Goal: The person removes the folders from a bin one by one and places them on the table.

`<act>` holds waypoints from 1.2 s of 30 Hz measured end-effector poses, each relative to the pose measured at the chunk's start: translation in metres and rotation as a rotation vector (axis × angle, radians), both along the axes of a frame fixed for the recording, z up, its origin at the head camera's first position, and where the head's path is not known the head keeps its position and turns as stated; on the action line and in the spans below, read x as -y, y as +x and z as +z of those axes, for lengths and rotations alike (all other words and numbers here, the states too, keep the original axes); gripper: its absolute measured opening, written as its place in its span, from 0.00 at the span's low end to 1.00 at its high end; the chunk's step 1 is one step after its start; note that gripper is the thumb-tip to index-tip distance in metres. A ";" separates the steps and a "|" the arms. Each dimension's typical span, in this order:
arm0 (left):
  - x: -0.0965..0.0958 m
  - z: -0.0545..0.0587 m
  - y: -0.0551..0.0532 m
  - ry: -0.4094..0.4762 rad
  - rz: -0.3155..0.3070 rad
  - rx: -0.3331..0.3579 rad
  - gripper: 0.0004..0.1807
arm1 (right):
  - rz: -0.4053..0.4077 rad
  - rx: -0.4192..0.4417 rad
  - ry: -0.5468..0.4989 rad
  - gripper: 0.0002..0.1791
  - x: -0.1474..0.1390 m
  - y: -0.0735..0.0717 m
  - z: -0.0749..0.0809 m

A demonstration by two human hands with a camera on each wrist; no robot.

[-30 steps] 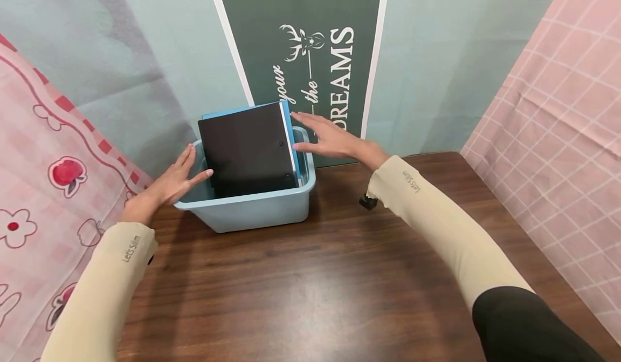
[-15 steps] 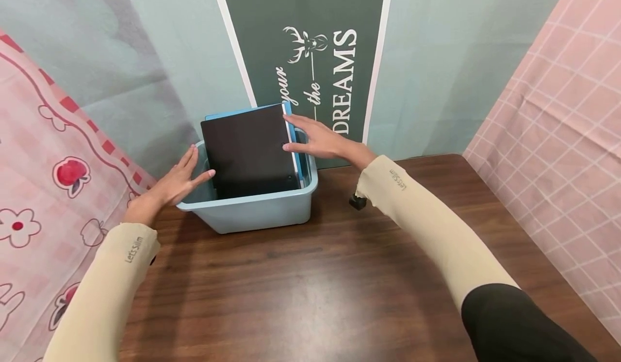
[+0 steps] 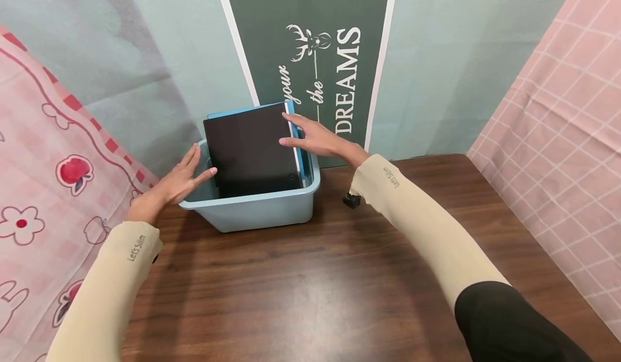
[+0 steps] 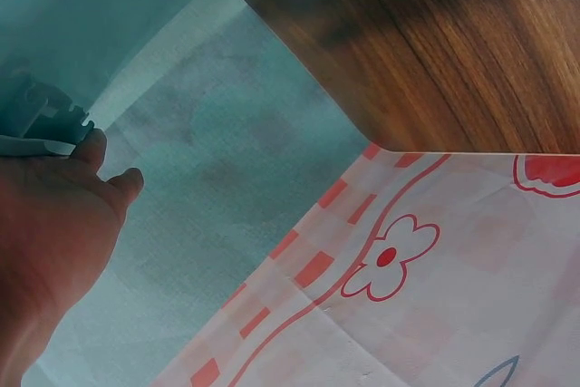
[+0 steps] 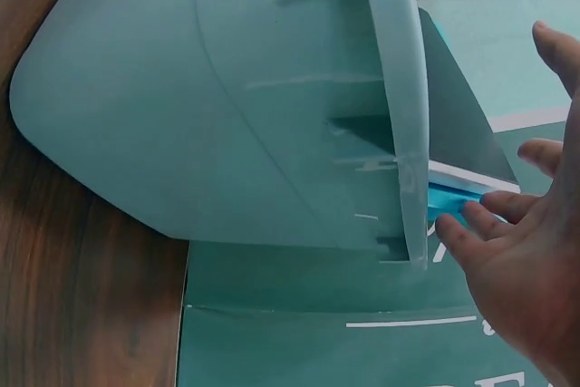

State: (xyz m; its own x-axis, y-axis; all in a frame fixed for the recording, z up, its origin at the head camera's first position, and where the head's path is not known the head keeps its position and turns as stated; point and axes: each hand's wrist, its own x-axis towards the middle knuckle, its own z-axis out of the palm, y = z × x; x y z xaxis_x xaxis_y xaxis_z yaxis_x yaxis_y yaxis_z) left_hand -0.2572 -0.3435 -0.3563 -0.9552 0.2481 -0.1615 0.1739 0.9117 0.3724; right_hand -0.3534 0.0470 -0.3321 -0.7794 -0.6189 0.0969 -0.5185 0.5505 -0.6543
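Note:
A black folder (image 3: 249,151) stands tilted in a light blue plastic bin (image 3: 257,211). Behind it, a blue folder (image 3: 298,146) shows along the top and right side, with a white edge between the two. My left hand (image 3: 177,181) lies at the bin's left rim, fingers straight and thumb spread inward over the bin. At the folders' right edge is my right hand (image 3: 315,135), its fingers extended; the index finger and thumb overlap the black cover in the head view. The right wrist view shows the fingertips (image 5: 458,233) close by the blue folder and the bin's rim.
The bin stands at the back left of a brown wooden table (image 3: 301,275). Behind it hangs a green and pale blue cloth (image 3: 310,6) with white lettering. Pink patterned cloth (image 3: 48,189) borders the left side, and pink checked cloth (image 3: 558,162) the right.
My right hand has moved left, from beside the folders' edge to over the black cover's right side. The left hand keeps its place at the rim; the view has shifted slightly.

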 end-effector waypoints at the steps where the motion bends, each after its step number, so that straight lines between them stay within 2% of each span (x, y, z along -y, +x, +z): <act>1: 0.000 0.000 0.000 0.002 0.000 0.000 0.53 | -0.004 0.014 -0.011 0.49 0.000 0.000 0.000; 25: 0.000 0.002 0.001 0.024 -0.002 0.010 0.53 | -0.051 0.218 -0.288 0.44 0.014 -0.004 -0.001; 30: -0.002 0.002 0.001 0.026 -0.004 0.014 0.53 | -0.088 0.245 -0.293 0.44 0.013 -0.002 0.000; 36: 0.000 0.000 0.001 0.030 -0.002 0.014 0.52 | -0.056 0.219 -0.263 0.44 0.017 -0.003 -0.002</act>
